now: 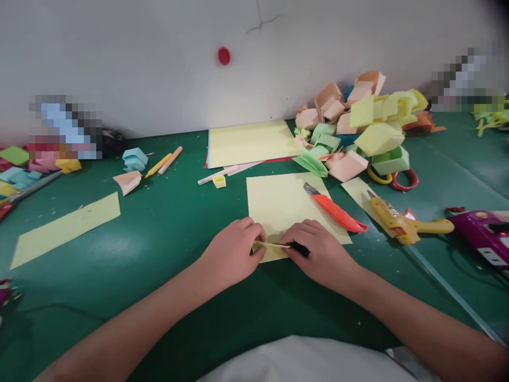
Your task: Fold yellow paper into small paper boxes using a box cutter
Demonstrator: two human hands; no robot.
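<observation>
We see a pale yellow strip (273,245), a matching sheet (278,199), an orange-red cutter (338,210), a yellow glue gun (413,226) and a pale-specked green tabletop (170,212); our folded papers (379,139) are peach, yellow, green and blue.

Fingers of the left hand (238,244) and right hand (318,250) partly hide a thin yellow piece (273,244) at the near edge of the pale yellow sheet (274,199). Well to the sheet's right, the view cuts off a purple device (479,231); beyond the sheet, far to either side, pixelated patches (66,123) leave things unreadable.
</observation>
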